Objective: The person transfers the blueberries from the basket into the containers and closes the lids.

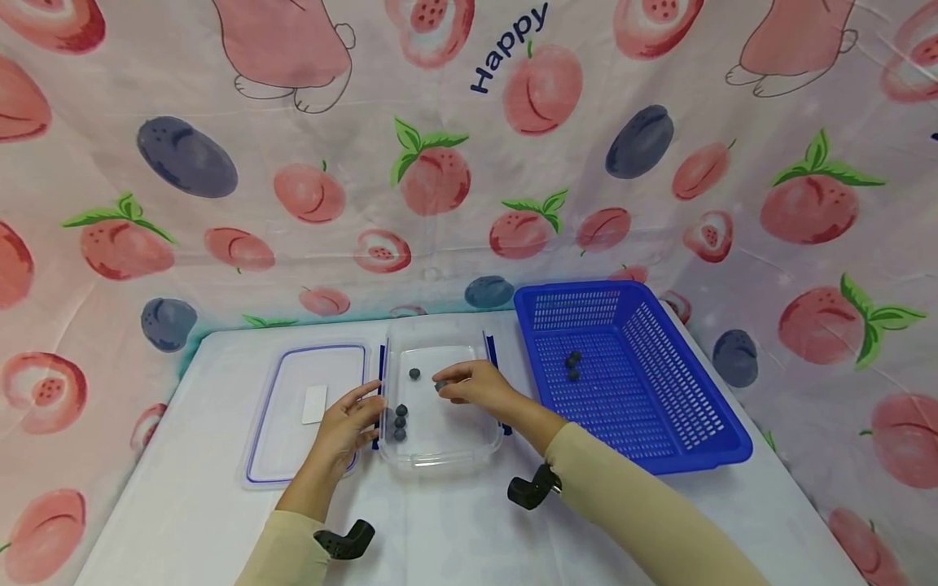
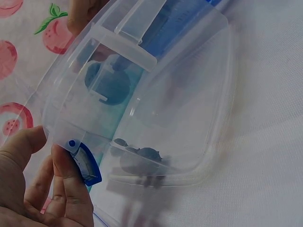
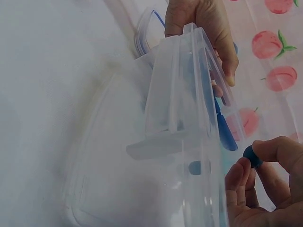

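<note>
My right hand [image 1: 479,387] pinches a blueberry [image 3: 251,157] between thumb and fingertips, over the inside of a clear plastic container [image 1: 458,435]. At the container's left side, my left hand [image 1: 344,427] grips the rim, its thumb and fingers beside a blue-edged latch [image 2: 86,163]. Three blueberries [image 1: 400,422] sit in a short row along the left wall inside. A single blueberry [image 1: 414,373] lies farther back on the container floor.
On the right stands a blue slotted basket [image 1: 615,415] with a few blueberries [image 1: 573,375] near its left side. A clear lid [image 1: 282,415] with a blue seal lies left of the container. Behind the white table [image 1: 454,529] hangs a fruit-print cloth [image 1: 425,277].
</note>
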